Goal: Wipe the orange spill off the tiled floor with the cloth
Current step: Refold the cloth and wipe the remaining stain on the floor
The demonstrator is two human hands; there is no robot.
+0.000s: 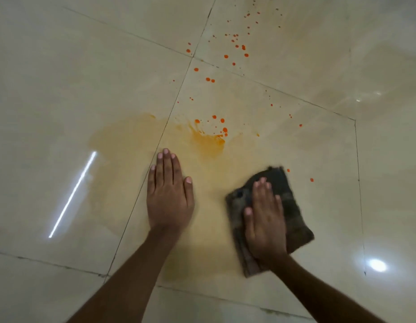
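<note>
My right hand (264,220) pressed flat, fingers straight though blurred, on the dark cloth (293,213); my left hand (169,194) lay open on the tiled floor (62,89) below the orange spill (209,142).

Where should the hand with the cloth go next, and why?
Probably forward and a little left. The right hand presses flat on the dark cloth, and the thickest orange smear lies just beyond it, with orange drops past that. The left hand rests flat on the tiled floor, so it looks like a brace.
</note>
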